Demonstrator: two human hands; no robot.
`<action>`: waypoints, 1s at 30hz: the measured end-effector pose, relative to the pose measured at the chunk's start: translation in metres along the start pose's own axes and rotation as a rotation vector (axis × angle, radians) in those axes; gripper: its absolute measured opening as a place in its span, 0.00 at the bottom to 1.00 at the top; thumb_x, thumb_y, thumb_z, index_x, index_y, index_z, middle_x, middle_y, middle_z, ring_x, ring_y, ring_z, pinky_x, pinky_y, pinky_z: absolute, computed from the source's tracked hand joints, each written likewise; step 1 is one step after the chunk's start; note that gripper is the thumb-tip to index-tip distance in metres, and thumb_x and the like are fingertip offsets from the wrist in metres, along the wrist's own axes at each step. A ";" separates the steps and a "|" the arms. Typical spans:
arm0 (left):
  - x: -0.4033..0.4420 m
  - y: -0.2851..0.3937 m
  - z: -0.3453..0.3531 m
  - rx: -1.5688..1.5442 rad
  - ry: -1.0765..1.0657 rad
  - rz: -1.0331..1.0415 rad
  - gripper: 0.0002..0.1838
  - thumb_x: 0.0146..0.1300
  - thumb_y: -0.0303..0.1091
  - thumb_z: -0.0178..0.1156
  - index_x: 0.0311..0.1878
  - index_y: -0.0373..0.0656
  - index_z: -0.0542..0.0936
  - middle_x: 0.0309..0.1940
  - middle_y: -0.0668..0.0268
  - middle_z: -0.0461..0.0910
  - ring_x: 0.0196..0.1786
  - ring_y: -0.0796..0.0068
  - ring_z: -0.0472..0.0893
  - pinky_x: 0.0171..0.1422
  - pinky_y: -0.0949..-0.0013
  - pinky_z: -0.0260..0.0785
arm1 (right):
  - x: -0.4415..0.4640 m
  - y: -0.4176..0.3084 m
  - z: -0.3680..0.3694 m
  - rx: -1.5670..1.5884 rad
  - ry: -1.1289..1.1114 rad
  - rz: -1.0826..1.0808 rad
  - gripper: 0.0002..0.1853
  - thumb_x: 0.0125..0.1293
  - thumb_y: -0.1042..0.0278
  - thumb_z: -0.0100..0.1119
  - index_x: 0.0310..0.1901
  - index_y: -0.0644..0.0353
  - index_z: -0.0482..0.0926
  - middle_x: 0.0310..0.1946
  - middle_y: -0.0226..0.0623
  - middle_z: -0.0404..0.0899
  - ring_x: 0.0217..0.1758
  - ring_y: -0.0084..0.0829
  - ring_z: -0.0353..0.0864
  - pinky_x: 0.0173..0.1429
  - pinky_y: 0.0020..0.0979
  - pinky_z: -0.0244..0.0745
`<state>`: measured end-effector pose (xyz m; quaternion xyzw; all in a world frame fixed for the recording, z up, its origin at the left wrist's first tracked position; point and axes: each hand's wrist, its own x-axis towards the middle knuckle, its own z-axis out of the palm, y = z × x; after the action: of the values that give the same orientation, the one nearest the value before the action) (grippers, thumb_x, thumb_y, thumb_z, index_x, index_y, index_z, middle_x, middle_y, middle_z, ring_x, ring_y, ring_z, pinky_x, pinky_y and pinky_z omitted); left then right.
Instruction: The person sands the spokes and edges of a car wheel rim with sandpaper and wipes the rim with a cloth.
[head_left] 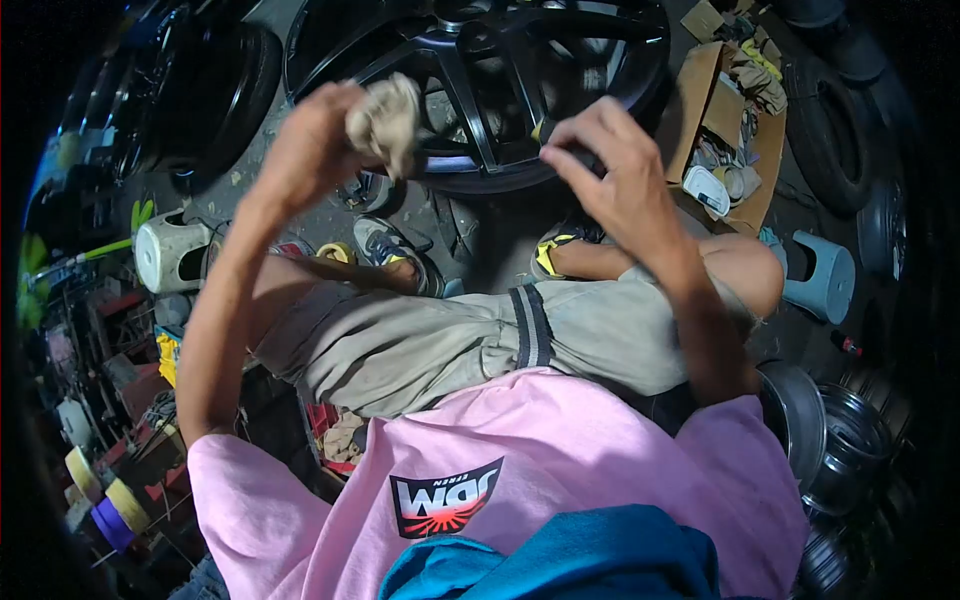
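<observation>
I list, nearest first: one pink fabric T-shirt [560, 430]; left hand [312, 145], closed on a crumpled beige cloth [388, 125]; right hand [622, 165], fingers curled, whether gripping anything I cannot tell; beyond both, one glossy black spoked wheel [468, 95]; right of it, one open brown cardboard box [692, 110].

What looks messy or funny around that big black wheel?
The cardboard box right of the wheel looks messy: crumpled fabric and other odds and ends are jumbled inside, and a white plastic piece sits askew at its near end. I can't see clear damage on the wheel.
</observation>
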<state>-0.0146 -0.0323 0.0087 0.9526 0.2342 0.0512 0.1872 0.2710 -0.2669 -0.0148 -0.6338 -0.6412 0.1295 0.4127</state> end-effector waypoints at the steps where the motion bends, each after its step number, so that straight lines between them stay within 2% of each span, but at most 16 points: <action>1: 0.013 -0.013 -0.018 -0.130 0.060 0.121 0.27 0.53 0.20 0.75 0.60 0.38 0.85 0.54 0.54 0.86 0.59 0.49 0.86 0.69 0.55 0.78 | -0.008 -0.003 0.006 0.016 -0.031 0.008 0.08 0.69 0.72 0.75 0.47 0.63 0.87 0.43 0.45 0.79 0.45 0.50 0.87 0.51 0.45 0.82; 2: 0.026 -0.029 -0.024 -0.423 0.156 0.096 0.26 0.59 0.20 0.70 0.63 0.39 0.84 0.56 0.54 0.87 0.61 0.49 0.87 0.70 0.56 0.78 | -0.014 -0.008 0.013 0.015 -0.024 0.009 0.10 0.69 0.73 0.75 0.50 0.61 0.89 0.43 0.45 0.79 0.45 0.49 0.87 0.50 0.45 0.83; 3: 0.041 -0.043 -0.039 -0.403 0.181 -0.023 0.27 0.64 0.26 0.64 0.68 0.39 0.82 0.65 0.51 0.85 0.70 0.47 0.82 0.78 0.54 0.74 | -0.018 -0.013 0.020 -0.005 -0.049 0.003 0.11 0.69 0.73 0.75 0.51 0.61 0.89 0.42 0.44 0.79 0.44 0.48 0.87 0.50 0.44 0.83; 5: 0.092 -0.022 -0.055 -0.545 0.567 0.091 0.30 0.67 0.35 0.71 0.72 0.38 0.80 0.67 0.56 0.85 0.70 0.62 0.82 0.76 0.62 0.73 | -0.022 -0.020 0.033 -0.029 -0.083 -0.007 0.12 0.69 0.73 0.75 0.53 0.61 0.90 0.42 0.44 0.78 0.44 0.47 0.87 0.50 0.44 0.83; 6: 0.111 -0.026 -0.061 -0.309 0.645 0.105 0.31 0.66 0.30 0.72 0.73 0.37 0.79 0.68 0.58 0.86 0.69 0.71 0.81 0.76 0.66 0.72 | -0.023 -0.023 0.039 -0.057 -0.080 -0.033 0.13 0.69 0.74 0.75 0.54 0.62 0.89 0.41 0.43 0.78 0.44 0.46 0.86 0.49 0.43 0.83; 7: 0.131 -0.045 -0.055 -0.161 0.709 0.079 0.31 0.63 0.28 0.73 0.71 0.38 0.80 0.65 0.58 0.87 0.67 0.71 0.83 0.75 0.65 0.74 | -0.023 -0.025 0.044 -0.086 -0.076 -0.061 0.14 0.69 0.74 0.74 0.55 0.63 0.89 0.41 0.42 0.77 0.44 0.44 0.86 0.49 0.43 0.83; 8: 0.149 -0.051 -0.039 -0.185 0.720 0.046 0.30 0.61 0.28 0.76 0.68 0.39 0.82 0.63 0.56 0.88 0.65 0.64 0.86 0.73 0.62 0.76 | -0.024 -0.026 0.047 -0.091 -0.082 -0.065 0.14 0.69 0.74 0.74 0.55 0.63 0.89 0.41 0.42 0.77 0.44 0.44 0.86 0.49 0.43 0.83; 9: 0.160 -0.065 -0.025 -0.031 0.710 0.183 0.28 0.62 0.34 0.76 0.65 0.40 0.82 0.57 0.53 0.88 0.59 0.52 0.87 0.68 0.56 0.78 | -0.025 -0.026 0.050 -0.146 -0.089 -0.080 0.15 0.69 0.75 0.74 0.56 0.64 0.89 0.41 0.41 0.77 0.44 0.43 0.85 0.50 0.42 0.83; 10: 0.173 -0.075 -0.006 0.015 0.521 0.062 0.28 0.63 0.42 0.77 0.63 0.39 0.83 0.54 0.50 0.87 0.57 0.43 0.85 0.65 0.52 0.78 | -0.025 -0.026 0.052 -0.200 -0.099 -0.095 0.17 0.69 0.76 0.73 0.58 0.65 0.88 0.41 0.40 0.76 0.45 0.42 0.84 0.50 0.41 0.83; 11: 0.176 -0.091 0.032 0.068 0.686 0.127 0.30 0.63 0.50 0.77 0.61 0.40 0.84 0.57 0.49 0.85 0.60 0.43 0.83 0.68 0.49 0.75 | -0.025 -0.027 0.050 -0.205 -0.108 -0.098 0.17 0.69 0.76 0.73 0.58 0.65 0.88 0.41 0.40 0.76 0.45 0.42 0.84 0.50 0.41 0.83; 12: 0.171 -0.072 0.037 0.057 0.480 -0.067 0.31 0.64 0.54 0.75 0.59 0.38 0.84 0.61 0.47 0.83 0.64 0.44 0.80 0.72 0.47 0.72 | -0.027 -0.027 0.047 -0.261 -0.145 -0.123 0.18 0.67 0.77 0.72 0.59 0.66 0.87 0.41 0.39 0.76 0.45 0.41 0.82 0.51 0.41 0.82; 14: 0.165 -0.092 0.080 0.166 0.625 0.033 0.31 0.67 0.55 0.72 0.59 0.36 0.84 0.62 0.47 0.82 0.65 0.44 0.78 0.73 0.48 0.71 | -0.027 -0.025 0.043 -0.322 -0.193 -0.140 0.20 0.66 0.78 0.70 0.60 0.67 0.86 0.42 0.39 0.76 0.46 0.40 0.81 0.52 0.40 0.82; 19: 0.157 -0.082 0.078 0.137 0.662 0.045 0.31 0.68 0.53 0.70 0.59 0.34 0.84 0.64 0.48 0.80 0.68 0.43 0.75 0.74 0.48 0.71 | -0.010 -0.019 0.046 -0.290 -0.218 -0.308 0.26 0.59 0.78 0.67 0.61 0.70 0.86 0.42 0.41 0.78 0.44 0.39 0.79 0.52 0.40 0.80; 24: 0.149 -0.072 0.078 0.102 0.668 -0.200 0.28 0.62 0.46 0.75 0.62 0.41 0.86 0.56 0.47 0.77 0.61 0.43 0.77 0.68 0.47 0.75 | -0.004 -0.012 0.035 -0.253 -0.301 -0.329 0.25 0.59 0.80 0.62 0.61 0.71 0.86 0.41 0.41 0.78 0.44 0.40 0.79 0.53 0.40 0.80; 28: 0.148 -0.080 0.080 0.189 0.616 -0.284 0.30 0.64 0.49 0.72 0.65 0.46 0.81 0.56 0.46 0.76 0.60 0.40 0.79 0.66 0.45 0.76 | -0.002 -0.009 0.039 -0.217 -0.271 -0.377 0.24 0.60 0.79 0.61 0.60 0.71 0.85 0.42 0.41 0.78 0.44 0.40 0.79 0.52 0.40 0.80; 30: 0.142 -0.083 0.072 0.047 0.521 -0.354 0.32 0.66 0.53 0.70 0.68 0.49 0.77 0.57 0.45 0.77 0.59 0.37 0.82 0.63 0.42 0.78 | -0.005 -0.009 0.037 -0.223 -0.285 -0.346 0.24 0.60 0.79 0.62 0.60 0.71 0.85 0.42 0.41 0.78 0.44 0.40 0.79 0.52 0.40 0.80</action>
<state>0.0885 0.0780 -0.0885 0.8559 0.4376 0.2548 0.1049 0.2387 -0.2595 -0.0335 -0.5316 -0.8022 0.0733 0.2615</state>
